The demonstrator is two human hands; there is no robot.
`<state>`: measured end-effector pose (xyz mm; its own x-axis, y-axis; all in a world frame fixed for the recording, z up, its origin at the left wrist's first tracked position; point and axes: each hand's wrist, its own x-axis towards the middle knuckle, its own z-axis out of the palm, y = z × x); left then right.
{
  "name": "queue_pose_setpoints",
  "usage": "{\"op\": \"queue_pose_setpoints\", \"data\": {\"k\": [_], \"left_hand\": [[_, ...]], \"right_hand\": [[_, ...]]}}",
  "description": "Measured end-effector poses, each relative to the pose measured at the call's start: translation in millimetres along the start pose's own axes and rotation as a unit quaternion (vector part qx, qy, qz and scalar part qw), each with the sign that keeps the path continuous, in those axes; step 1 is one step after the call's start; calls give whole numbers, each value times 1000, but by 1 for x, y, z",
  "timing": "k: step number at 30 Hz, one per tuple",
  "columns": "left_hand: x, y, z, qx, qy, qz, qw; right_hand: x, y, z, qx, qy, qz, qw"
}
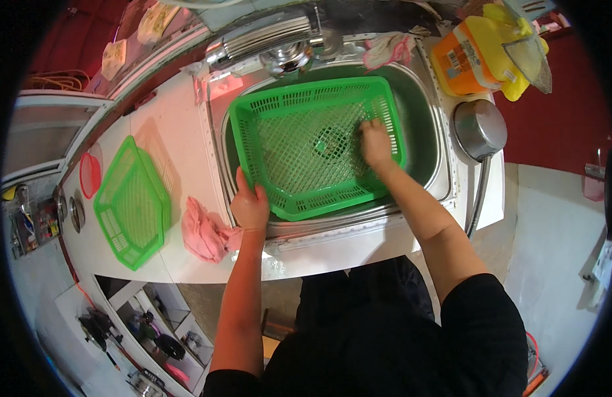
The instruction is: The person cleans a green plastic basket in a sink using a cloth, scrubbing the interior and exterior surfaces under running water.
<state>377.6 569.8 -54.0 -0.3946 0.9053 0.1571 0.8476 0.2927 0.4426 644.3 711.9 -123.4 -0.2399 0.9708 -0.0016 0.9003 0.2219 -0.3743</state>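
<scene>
A green plastic basket [306, 211] with a lattice bottom sits over the stainless steel sink [425, 134], tilted a little. At its lower left corner my left hand [251, 203] grips the rim, thumb along the side wall. My right hand [377, 144] is inside the basket near its right wall, with fingers curled against the lattice; whether it holds something small is hidden. Behind the basket is the chrome faucet [288, 54]. To the left of the sink lie a crumpled pink cloth [204, 233] and another green plastic basket [134, 208].
A steel saucepan [479, 126] stands right of the sink, its handle pointing towards me. Behind it are a yellow-orange jug [464, 59] and a mesh strainer [531, 59]. A pink-edged cloth [387, 49] lies at the sink's back edge. A red strainer [90, 175] is far left.
</scene>
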Motion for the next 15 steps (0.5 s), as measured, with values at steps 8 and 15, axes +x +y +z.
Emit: {"op": "queue_pose_setpoints", "data": {"k": [8,15], "left_hand": [[-8,-15,1,42,-3,-19,999],[0,-7,-3,1,2,-30,1000]], "right_hand": [[-27,-67,-1,168,-207,-247,932],[-10,5,-30,22,-123,-93,988]]}}
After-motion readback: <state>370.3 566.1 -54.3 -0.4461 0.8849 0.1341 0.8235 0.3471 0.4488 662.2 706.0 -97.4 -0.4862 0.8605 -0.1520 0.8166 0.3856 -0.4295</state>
